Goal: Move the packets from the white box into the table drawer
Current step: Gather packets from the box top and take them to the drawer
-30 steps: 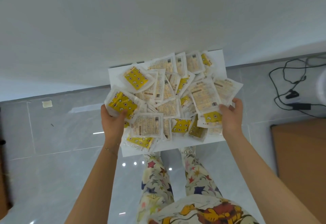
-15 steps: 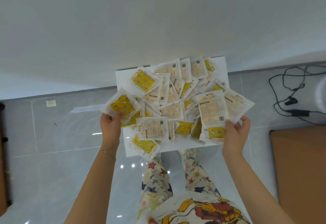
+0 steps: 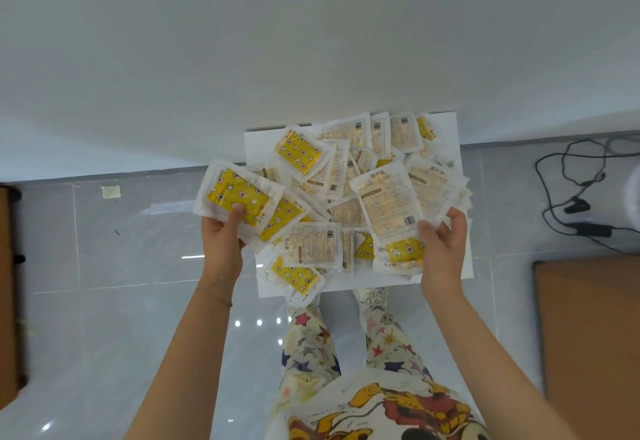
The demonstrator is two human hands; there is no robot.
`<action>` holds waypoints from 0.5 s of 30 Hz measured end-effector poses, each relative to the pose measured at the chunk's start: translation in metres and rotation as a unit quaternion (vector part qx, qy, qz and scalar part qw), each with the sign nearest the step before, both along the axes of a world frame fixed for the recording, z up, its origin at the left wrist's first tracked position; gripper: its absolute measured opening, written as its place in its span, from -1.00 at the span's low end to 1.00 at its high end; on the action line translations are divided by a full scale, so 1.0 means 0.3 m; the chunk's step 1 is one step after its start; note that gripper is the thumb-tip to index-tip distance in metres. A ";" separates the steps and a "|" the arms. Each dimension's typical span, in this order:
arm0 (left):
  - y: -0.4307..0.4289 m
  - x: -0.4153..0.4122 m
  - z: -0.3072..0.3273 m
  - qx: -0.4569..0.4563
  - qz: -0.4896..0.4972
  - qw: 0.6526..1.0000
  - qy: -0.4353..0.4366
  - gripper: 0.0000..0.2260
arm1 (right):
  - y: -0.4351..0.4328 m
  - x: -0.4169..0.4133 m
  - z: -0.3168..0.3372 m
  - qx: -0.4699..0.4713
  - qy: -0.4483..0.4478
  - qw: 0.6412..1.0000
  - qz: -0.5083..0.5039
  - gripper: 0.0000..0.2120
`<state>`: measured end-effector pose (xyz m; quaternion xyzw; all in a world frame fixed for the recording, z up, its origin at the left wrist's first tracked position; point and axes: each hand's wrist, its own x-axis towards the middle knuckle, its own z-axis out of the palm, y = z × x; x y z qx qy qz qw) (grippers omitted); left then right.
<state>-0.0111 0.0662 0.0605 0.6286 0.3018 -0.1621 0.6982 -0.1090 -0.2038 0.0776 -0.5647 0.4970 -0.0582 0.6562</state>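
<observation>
A white drawer (image 3: pixel 450 135) stands pulled out from under the white table (image 3: pixel 311 41), filled with several yellow and clear packets (image 3: pixel 315 244). My left hand (image 3: pixel 221 235) grips a bunch of yellow packets (image 3: pixel 239 197), lifted over the drawer's left edge. My right hand (image 3: pixel 441 245) grips another bunch of packets (image 3: pixel 388 204), their printed backs facing up, raised over the drawer's right part. The white box is out of view.
Grey tiled floor lies below, with my legs in star-print trousers (image 3: pixel 311 342) under the drawer. Black cables and an adapter (image 3: pixel 588 228) trail at the right. A brown board (image 3: pixel 592 329) lies at the lower right, and dark furniture (image 3: pixel 8 284) stands at the left edge.
Both hands have lifted their bunches of packets up and slightly outward from the pile. The left bunch now overhangs the drawer's left edge.
</observation>
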 end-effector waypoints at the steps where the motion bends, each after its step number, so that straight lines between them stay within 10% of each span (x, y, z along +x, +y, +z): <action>1: -0.003 -0.013 0.018 -0.006 -0.001 1.000 0.005 -0.69 | 0.007 0.001 0.015 0.006 0.001 1.000 0.012 -0.69; 15: -0.096 -0.215 0.479 -0.064 0.087 0.994 -0.004 -0.72 | 0.056 0.080 0.437 0.055 -0.022 0.973 0.221 -0.70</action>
